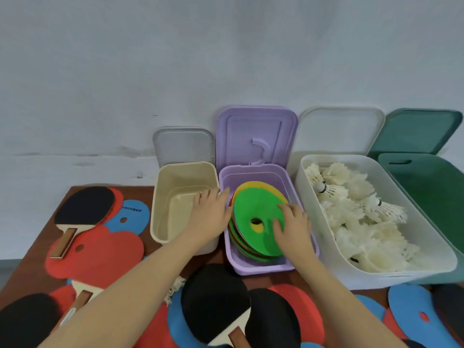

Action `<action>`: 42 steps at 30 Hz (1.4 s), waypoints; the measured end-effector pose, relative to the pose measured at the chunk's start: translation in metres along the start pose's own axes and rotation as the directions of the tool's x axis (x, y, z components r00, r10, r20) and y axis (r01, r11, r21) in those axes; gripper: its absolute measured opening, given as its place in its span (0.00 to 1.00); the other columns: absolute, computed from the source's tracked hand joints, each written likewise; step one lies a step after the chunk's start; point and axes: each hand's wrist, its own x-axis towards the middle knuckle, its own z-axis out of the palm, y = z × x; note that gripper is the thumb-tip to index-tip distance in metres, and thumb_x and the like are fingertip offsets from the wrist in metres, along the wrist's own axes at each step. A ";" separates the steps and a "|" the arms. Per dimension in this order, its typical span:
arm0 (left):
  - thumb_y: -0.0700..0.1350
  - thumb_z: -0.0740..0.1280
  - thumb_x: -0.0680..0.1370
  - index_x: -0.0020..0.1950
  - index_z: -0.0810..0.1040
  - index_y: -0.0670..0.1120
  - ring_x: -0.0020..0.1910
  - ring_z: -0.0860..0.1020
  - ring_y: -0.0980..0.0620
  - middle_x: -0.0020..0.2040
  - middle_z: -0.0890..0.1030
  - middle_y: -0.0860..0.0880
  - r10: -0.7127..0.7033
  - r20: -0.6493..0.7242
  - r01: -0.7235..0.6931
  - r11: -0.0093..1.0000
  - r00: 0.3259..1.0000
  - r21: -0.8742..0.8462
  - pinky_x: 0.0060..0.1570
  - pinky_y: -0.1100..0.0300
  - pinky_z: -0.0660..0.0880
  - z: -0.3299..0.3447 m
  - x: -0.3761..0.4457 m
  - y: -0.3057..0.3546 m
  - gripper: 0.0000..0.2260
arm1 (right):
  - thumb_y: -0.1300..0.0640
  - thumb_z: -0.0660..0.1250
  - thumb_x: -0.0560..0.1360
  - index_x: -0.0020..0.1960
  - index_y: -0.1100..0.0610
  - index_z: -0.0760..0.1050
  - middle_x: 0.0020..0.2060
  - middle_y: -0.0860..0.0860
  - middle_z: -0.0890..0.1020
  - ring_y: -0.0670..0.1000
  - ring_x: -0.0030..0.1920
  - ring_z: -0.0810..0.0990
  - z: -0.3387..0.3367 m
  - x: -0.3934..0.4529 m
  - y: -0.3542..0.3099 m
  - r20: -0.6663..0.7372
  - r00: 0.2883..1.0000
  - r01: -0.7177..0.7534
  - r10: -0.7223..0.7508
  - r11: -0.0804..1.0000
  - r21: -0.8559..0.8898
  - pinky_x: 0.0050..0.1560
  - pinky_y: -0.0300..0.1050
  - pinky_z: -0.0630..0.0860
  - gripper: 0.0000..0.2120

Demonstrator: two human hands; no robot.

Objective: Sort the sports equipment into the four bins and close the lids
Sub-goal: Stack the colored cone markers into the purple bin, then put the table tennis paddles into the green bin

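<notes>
Green, the topmost flat foam disc (pixel 258 222) of a tilted stack is steadied inside the lilac plastic bin (pixel 261 268); the right hand (pixel 292 228) presses curled fingertips on it, while the left hand (pixel 212 212), fingers straight and slightly spread, is laid against the stack's left edge, seemingly so it settles below the rim.

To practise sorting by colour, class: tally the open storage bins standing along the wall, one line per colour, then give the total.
Beige plastic bin: 1
Purple plastic bin: 1
White translucent plastic bin: 1
Green plastic bin: 1
Total: 4
</notes>
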 end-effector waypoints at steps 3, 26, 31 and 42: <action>0.52 0.51 0.74 0.66 0.71 0.45 0.56 0.72 0.42 0.59 0.76 0.45 0.057 -0.089 -0.062 0.996 0.994 -0.058 0.52 0.50 0.65 -0.013 -0.022 -0.019 0.24 | 0.53 0.59 0.71 0.58 0.60 0.76 0.54 0.57 0.77 0.61 0.53 0.76 0.006 -0.012 -0.018 0.000 0.995 0.094 -0.095 0.992 0.087 0.53 0.55 0.70 0.19; 0.50 0.60 0.79 0.71 0.67 0.47 0.69 0.63 0.45 0.69 0.67 0.46 -0.329 0.171 0.357 0.918 0.929 -0.174 0.65 0.50 0.59 0.014 -0.240 -0.198 0.21 | 0.43 0.63 0.74 0.73 0.49 0.58 0.68 0.51 0.67 0.54 0.66 0.68 0.142 -0.123 -0.173 0.547 0.827 0.161 -0.133 0.987 -0.003 0.64 0.49 0.56 0.31; 0.49 0.68 0.75 0.68 0.71 0.44 0.66 0.69 0.39 0.68 0.70 0.41 -0.283 0.202 0.310 0.943 0.938 -0.119 0.61 0.45 0.66 0.022 -0.257 -0.218 0.22 | 0.46 0.62 0.75 0.72 0.46 0.60 0.58 0.49 0.72 0.50 0.59 0.71 0.159 -0.142 -0.187 0.492 0.856 0.190 -0.156 0.981 -0.020 0.60 0.46 0.55 0.27; 0.61 0.71 0.69 0.71 0.67 0.48 0.59 0.72 0.36 0.71 0.63 0.36 -0.358 0.202 0.378 0.923 0.912 -0.071 0.55 0.46 0.71 0.036 -0.239 -0.239 0.35 | 0.50 0.61 0.77 0.68 0.44 0.67 0.57 0.46 0.74 0.45 0.58 0.70 0.149 -0.158 -0.192 0.417 0.900 0.120 -0.122 0.992 0.031 0.54 0.42 0.53 0.19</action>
